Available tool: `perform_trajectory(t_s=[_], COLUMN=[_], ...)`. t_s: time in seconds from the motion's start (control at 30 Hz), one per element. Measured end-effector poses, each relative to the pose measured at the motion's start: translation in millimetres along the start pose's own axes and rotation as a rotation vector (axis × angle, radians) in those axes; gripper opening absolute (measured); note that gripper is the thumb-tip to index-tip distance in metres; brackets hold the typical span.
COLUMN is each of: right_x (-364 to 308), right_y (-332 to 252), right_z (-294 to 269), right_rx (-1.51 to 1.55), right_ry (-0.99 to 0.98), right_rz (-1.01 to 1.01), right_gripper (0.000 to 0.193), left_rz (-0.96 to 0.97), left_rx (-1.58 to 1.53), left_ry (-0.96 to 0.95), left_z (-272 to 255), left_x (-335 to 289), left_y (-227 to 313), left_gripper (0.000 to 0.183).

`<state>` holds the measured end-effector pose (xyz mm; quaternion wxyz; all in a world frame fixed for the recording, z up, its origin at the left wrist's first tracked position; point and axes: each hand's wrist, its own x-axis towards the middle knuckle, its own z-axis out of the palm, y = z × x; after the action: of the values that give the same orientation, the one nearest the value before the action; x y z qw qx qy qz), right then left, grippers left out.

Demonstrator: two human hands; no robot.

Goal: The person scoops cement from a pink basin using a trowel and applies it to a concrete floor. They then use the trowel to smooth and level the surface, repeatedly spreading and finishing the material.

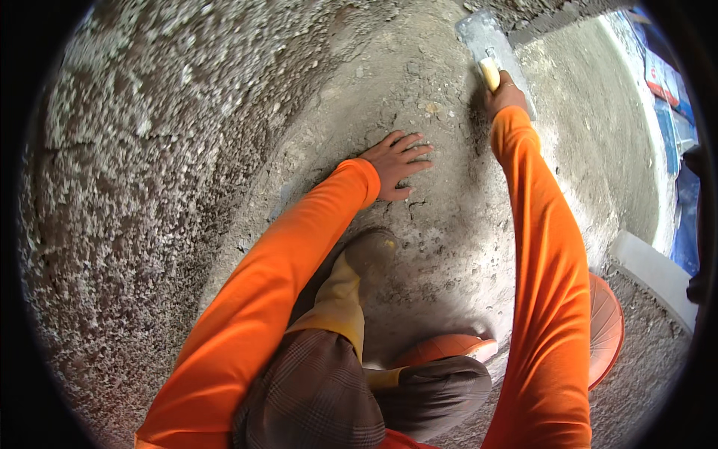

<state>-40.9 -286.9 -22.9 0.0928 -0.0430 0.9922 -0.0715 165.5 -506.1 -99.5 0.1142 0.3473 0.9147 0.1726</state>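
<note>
My left hand (pixel 396 166) lies on the rough grey ground with its fingers spread and holds nothing. At the far right, arm stretched out, my right hand (pixel 506 97) is closed round the pale yellow handle of a plastering trowel (pixel 479 34). The trowel's flat metal blade is smeared with grey mortar and rests on or just above the surface; which of the two I cannot tell. Crumbs and cracks mark the grey cement surface (pixel 389 82) around both hands.
A coarse, pebbly wall or slope (pixel 149 165) rises along the left. My boot (pixel 372 254) stands below my left hand. Orange round objects (pixel 604 329) sit beside my right arm, near a pale curved board (pixel 654 273). Blue sheeting (pixel 686 217) shows at the right rim.
</note>
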Motion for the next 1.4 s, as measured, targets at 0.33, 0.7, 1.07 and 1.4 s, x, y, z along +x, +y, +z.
perform_trajectory(t_s=[0.33, 0.7, 1.07, 1.4], right_x=[-12.8, -21.7, 1.0, -62.9], right_y=[20.9, -35.3, -71.2, -54.0], right_z=[-9.4, 37.2, 12.8, 26.6], right_rx=[-0.136, -0.095, 0.049, -0.075], right_ry=[-0.089, -0.115, -0.027, -0.248], right_rz=[-0.222, -0.157, -0.147, -0.291], right_gripper=[0.033, 0.042, 0.04, 0.04], left_rz=[-0.691, -0.514, -0.559, -0.571], left_rx=[0.094, 0.063, 0.08, 0.081], left_ry=[0.582, 0.278, 0.141, 0.116], left_z=[-32.3, -30.1, -36.0, -38.3], left_x=[-157.0, -196.0, -190.8, -189.0], left_y=[16.6, -5.9, -3.5, -3.6], left_gripper=[0.053, 0.058, 0.076, 0.078])
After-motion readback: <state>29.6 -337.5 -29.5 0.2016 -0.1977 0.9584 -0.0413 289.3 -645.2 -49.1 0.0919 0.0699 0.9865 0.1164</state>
